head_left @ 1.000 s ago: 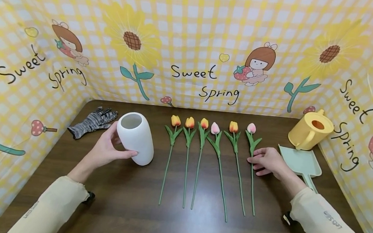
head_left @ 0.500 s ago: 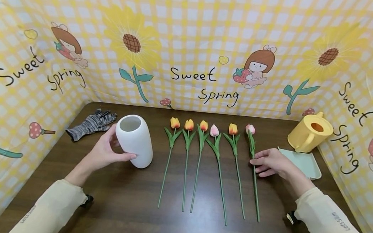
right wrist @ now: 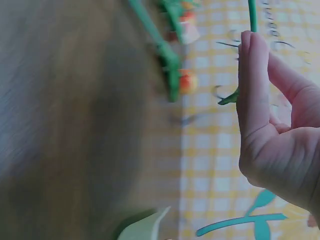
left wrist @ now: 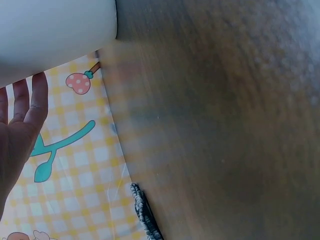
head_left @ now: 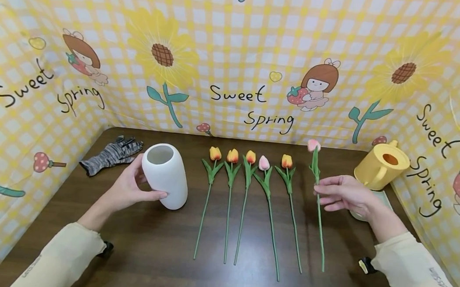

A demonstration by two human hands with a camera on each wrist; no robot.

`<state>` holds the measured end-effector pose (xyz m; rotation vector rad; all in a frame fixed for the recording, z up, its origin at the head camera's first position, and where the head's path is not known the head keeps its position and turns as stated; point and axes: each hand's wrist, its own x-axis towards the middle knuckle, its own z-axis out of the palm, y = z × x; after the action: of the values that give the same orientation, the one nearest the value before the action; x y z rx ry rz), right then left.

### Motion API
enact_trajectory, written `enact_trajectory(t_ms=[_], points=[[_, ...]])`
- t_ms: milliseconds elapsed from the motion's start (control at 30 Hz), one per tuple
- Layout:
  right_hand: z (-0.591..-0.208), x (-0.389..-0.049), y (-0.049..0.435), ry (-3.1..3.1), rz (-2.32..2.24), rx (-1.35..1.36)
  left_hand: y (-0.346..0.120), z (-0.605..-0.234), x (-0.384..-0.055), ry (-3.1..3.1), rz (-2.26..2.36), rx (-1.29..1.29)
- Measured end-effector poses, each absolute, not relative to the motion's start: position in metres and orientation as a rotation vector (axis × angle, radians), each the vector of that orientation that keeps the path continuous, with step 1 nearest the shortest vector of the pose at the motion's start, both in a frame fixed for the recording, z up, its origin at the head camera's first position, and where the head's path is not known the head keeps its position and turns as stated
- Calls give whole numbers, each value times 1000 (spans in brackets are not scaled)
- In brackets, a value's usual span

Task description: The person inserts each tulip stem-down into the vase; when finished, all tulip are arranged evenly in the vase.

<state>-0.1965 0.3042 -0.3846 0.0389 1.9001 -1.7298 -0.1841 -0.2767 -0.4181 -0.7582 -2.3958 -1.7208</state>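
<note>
- Yellow-and-white checked cloth (head_left: pixel 236 38) printed "Sweet Spring" walls in a dark brown wood-look table (head_left: pixel 148 252).
- Pink-headed artificial-looking tulip with green leaves and long thin stem (head_left: pixel 315 164): at the right end of the flower row, head end raised; cannot tell if the stem tip touches the table.
- Right hand (head_left: pixel 339 193): pinches that stem just below the leaves.
- Smooth white rounded vase (head_left: pixel 166 177): stands left of the row, mouth up.
- Left hand (head_left: pixel 134 188): grips the vase's side, thumb in front.
- Five more tulips, four yellow-orange, one pink (head_left: pixel 267 181): lie side by side between the hands.
- Risks, judged: slim stem could twist or slip in a fingertip pinch; its long lower end could swing into the neighbouring tulip; uneven left-hand pressure could tip the vase.
- Edges: grey-black knitted glove (head_left: pixel 112 154) left; yellow watering can (head_left: pixel 379 166) and partly hidden pale green pan (right wrist: pixel 140 229) right.
</note>
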Motion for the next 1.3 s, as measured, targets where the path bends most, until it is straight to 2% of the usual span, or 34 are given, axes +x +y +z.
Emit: enact_trajectory(t_ms=[233,467,833,1300], points=[[-372,-192,302,1697,-1965,-150,-278,-420,-186,-2392,-1727,-769],[-373,-191,291,1524,-2079,-221,-277,-420,-187,-2391,-1736,-776],[-369,-187,248,1283,-2451,-392,-277,-417,-187,-2395,-1748,-771],[-343,-177,208,1276,-2647,-541,-274,-416,-186,-2406,-1747,-741]])
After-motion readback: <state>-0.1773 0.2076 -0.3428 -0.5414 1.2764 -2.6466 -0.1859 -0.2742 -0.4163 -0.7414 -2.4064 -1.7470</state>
